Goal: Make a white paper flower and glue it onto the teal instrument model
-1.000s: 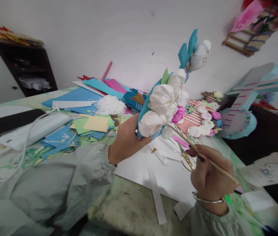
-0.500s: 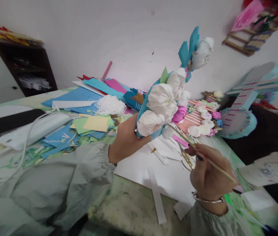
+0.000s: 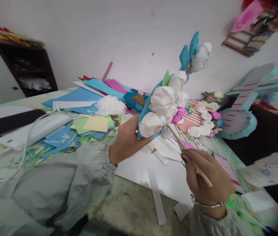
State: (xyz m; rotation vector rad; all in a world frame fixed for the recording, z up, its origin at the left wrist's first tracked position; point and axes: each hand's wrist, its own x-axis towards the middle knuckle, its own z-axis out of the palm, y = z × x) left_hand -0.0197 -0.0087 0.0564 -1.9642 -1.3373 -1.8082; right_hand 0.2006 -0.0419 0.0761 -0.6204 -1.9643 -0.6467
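Observation:
My left hand (image 3: 126, 139) grips the lower end of a blue paper craft (image 3: 143, 114), which is held up and tilted to the right. White paper flowers (image 3: 163, 100), a pink flower (image 3: 179, 115) and a green leaf (image 3: 166, 78) cover its front, and blue leaves stand at its top. Pinched in my right hand (image 3: 204, 172) is a thin wooden stick (image 3: 195, 162). The stick's far tip is close beneath the craft's lower right side; whether it touches cannot be made out.
Beneath both hands lies a white board (image 3: 139, 172) with paper strips. Paper scraps (image 3: 89, 126) and white string (image 3: 110, 105) lie left. At the right are a pink flowered craft (image 3: 193, 118), a blue guitar-shaped craft (image 3: 238, 114), a phone (image 3: 228, 170) and a Hello Kitty item (image 3: 271, 168).
The craft in my left hand has dipped slightly. My right hand has turned and shifted a little left with the stick, which now slants more steeply. More of the phone shows; the gold scissors are hidden.

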